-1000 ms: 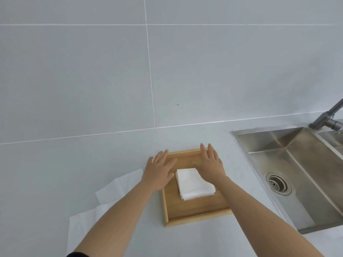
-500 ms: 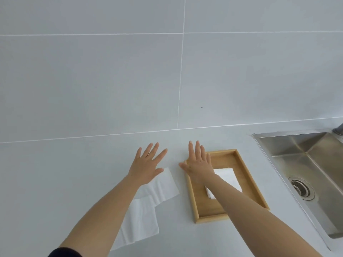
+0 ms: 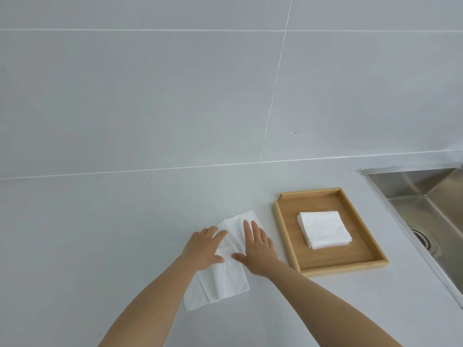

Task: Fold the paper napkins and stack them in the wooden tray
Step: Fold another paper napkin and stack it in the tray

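A wooden tray lies on the grey counter, right of centre. Inside it sits a small stack of folded white napkins. Left of the tray, unfolded white napkins lie flat on the counter, overlapping each other. My left hand rests on their left part, fingers spread. My right hand lies flat on their upper right part, fingers together and pointing away from me. Neither hand grips anything. My forearms hide part of the napkins' near edge.
A steel sink with a drain is set into the counter to the right of the tray. A grey tiled wall rises behind the counter.
Both hands have left the tray and come down onto the loose napkins to its left. The view has swung left, so the tray and sink sit further right.
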Demonstrator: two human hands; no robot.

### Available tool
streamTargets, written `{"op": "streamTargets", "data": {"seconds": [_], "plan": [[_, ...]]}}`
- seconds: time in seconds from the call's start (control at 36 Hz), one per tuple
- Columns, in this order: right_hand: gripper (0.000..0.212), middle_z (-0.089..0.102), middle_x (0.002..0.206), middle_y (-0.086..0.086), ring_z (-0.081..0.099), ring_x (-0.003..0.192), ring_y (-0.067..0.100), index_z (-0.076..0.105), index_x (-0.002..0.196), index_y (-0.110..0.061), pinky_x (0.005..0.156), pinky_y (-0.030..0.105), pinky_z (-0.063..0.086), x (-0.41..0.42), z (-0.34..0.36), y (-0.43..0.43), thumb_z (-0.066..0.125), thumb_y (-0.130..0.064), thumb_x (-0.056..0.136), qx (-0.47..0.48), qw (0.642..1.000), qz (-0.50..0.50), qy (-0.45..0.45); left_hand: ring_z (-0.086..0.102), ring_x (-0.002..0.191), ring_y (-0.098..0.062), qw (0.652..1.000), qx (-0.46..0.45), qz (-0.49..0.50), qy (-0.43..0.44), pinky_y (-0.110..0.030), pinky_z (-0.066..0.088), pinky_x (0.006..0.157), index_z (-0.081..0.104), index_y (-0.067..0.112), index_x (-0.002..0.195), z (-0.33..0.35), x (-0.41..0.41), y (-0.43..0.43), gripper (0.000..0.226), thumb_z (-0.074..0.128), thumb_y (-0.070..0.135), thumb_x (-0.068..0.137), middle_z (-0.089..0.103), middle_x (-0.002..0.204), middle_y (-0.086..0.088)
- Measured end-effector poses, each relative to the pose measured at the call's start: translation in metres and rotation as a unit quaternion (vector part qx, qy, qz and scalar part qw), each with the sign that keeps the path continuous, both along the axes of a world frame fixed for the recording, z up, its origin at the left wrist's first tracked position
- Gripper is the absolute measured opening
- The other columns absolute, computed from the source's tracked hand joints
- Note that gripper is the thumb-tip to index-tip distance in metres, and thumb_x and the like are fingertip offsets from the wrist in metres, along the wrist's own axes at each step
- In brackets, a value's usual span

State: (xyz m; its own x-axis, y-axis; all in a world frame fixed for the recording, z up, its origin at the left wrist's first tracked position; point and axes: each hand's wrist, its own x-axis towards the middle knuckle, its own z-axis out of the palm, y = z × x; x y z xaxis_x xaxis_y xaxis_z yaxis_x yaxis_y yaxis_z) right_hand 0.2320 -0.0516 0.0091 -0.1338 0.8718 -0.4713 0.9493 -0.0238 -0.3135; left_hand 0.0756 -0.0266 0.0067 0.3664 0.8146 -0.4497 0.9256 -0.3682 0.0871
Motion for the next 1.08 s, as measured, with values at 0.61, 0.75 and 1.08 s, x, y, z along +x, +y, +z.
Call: {"op": "streamTargets", "data": {"seconds": [0.61, 0.75, 1.08], "plan": [[0.053, 0.057, 0.121, 0.005, 0.045, 0.116, 0.023, 0.043, 0.118, -0.012, 0.093, 0.03, 0.038, -0.026, -0.024, -0.042, 0.068, -0.035, 0.078, -0.04, 0.993, -0.113, 0.006, 0.053, 0.119, -0.028, 0.989, -0.094, 0.084, -0.073, -0.037, 0.047, 0.093, 0.016, 0.017, 0.146, -0.015, 0.012, -0.015, 0.087, 0.072, 0.021, 0.079, 0.04, 0.137, -0.009], [0.038, 0.053, 0.117, 0.008, 0.044, 0.116, 0.025, 0.054, 0.114, -0.01, 0.091, 0.031, 0.041, -0.026, -0.023, -0.037, 0.066, -0.027, 0.082, -0.04, 0.994, -0.102, 0.007, 0.055, 0.117, -0.025, 0.992, -0.082, 0.069, -0.069, -0.034, 0.046, 0.091, 0.037, 0.016, 0.136, -0.011, 0.01, -0.013, 0.062, 0.067, 0.015, 0.082, 0.055, 0.13, -0.007], [0.022, 0.058, 0.094, 0.007, 0.06, 0.102, 0.03, 0.056, 0.105, -0.011, 0.072, 0.029, 0.039, -0.019, 0.006, 0.005, 0.044, -0.008, 0.087, 0.03, 0.987, -0.145, 0.063, 0.06, 0.104, -0.029, 0.982, 0.002, 0.126, -0.139, -0.032, 0.042, 0.079, 0.063, 0.01, 0.088, 0.019, -0.013, 0.015, 0.012, 0.053, 0.015, 0.086, 0.068, 0.108, -0.011]]}}
